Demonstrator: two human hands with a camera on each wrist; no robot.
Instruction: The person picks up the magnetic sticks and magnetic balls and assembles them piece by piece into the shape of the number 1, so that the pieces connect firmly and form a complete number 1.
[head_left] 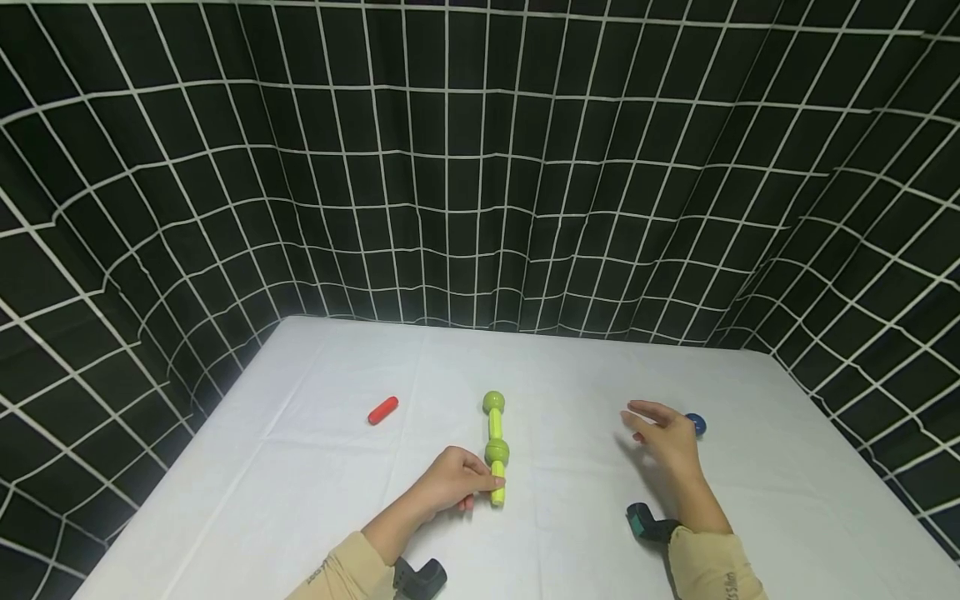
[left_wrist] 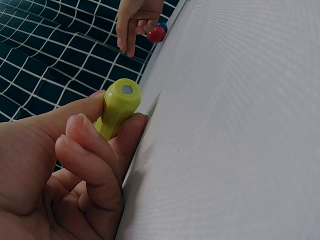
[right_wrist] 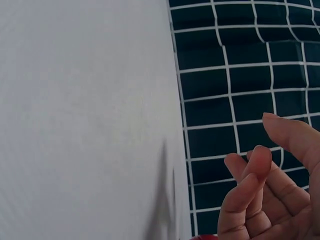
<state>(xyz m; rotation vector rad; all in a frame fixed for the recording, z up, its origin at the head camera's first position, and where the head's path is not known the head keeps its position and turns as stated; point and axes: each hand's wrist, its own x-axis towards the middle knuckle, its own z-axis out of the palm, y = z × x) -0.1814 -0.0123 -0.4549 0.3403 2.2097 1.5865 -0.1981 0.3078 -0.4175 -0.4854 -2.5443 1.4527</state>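
Observation:
My left hand point(head_left: 461, 479) pinches the near yellow-green rod point(head_left: 498, 493) between thumb and finger. That rod is joined in a line with a green ball point(head_left: 497, 452), a second rod point(head_left: 495, 423) and another green ball point(head_left: 493, 402) at the far end. In the left wrist view the held rod point(left_wrist: 117, 107) shows a silver disc in its end face. My right hand point(head_left: 667, 437) hovers over the right of the table, fingers loosely bent and holding nothing. Just beyond it lies a blue ball point(head_left: 697, 424); a red ball point(left_wrist: 156, 34) appears there in the left wrist view.
A red rod point(head_left: 383, 410) lies on the left part of the white table point(head_left: 337, 358). Black curtains point(head_left: 465, 183) with a white grid stand behind the table and along its sides.

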